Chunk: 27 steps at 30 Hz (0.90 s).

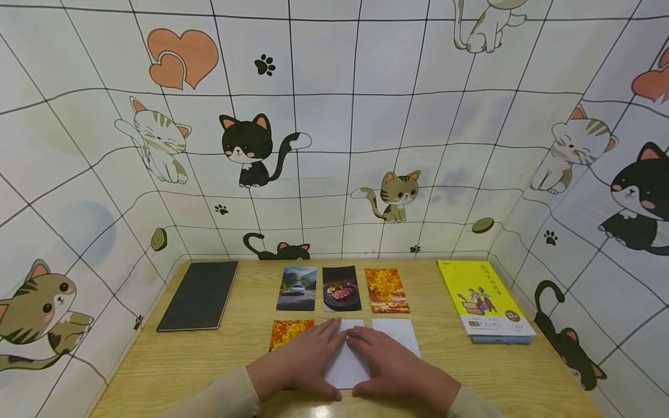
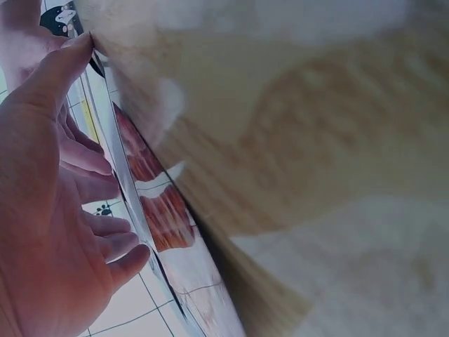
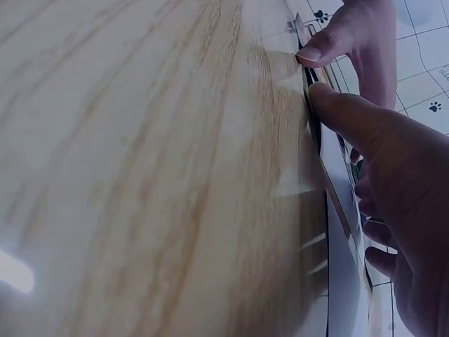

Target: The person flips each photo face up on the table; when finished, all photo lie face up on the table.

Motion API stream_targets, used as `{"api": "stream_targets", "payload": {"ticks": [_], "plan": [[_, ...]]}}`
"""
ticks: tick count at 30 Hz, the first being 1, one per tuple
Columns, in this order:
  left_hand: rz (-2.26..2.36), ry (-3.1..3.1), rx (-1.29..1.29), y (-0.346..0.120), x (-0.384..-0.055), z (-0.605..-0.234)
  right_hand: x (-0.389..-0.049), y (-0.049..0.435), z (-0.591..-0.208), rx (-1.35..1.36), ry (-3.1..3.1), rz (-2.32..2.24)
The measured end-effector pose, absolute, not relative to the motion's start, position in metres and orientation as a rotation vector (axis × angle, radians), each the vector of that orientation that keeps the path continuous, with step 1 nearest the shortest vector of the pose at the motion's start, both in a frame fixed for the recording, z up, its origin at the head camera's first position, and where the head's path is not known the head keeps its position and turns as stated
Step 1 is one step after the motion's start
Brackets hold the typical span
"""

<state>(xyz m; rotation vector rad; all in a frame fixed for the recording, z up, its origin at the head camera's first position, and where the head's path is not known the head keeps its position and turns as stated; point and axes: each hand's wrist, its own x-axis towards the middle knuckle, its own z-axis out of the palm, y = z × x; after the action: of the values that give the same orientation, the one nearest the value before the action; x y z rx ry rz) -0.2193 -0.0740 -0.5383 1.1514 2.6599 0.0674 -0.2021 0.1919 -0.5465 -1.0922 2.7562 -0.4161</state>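
Note:
A plain white card (image 1: 347, 367) lies on the wooden table, low in the head view. My left hand (image 1: 309, 355) rests at its left side and my right hand (image 1: 385, 361) at its right, fingertips nearly meeting over its upper part. Both thumbs (image 3: 345, 116) lie toward the card's near edge. The fingers are extended and loosely spread. Partly covered by my left hand is a card with orange autumn leaves (image 1: 290, 332). Beyond my right hand lies another white card (image 1: 399, 333), its lower part hidden.
Behind is a row of picture cards: a car on a road (image 1: 296, 289), a plate of meat (image 1: 342, 289) and autumn trees (image 1: 387, 290). A black notebook (image 1: 198, 296) lies left, a yellow book (image 1: 478, 293) on a blue one (image 1: 500, 339) right. Cat-printed sheeting (image 1: 329, 139) surrounds the table.

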Motion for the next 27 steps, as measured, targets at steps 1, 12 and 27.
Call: {"api": "stream_targets", "payload": {"ticks": [1,12,27], "plan": [[0.058,2.66,1.145,-0.0736,-0.2196,-0.5386,-0.202,0.1921,-0.5458,-1.097,2.751,-0.415],[-0.016,2.655,1.164,-0.0698,-0.2213,-0.5329,-0.2038,0.1927,-0.5511,-1.084,2.739,-0.387],[-0.053,2.659,1.201,-0.0707,-0.224,-0.5337,-0.2028,0.1859,-0.5462,-1.004,2.7,-0.439]]}}
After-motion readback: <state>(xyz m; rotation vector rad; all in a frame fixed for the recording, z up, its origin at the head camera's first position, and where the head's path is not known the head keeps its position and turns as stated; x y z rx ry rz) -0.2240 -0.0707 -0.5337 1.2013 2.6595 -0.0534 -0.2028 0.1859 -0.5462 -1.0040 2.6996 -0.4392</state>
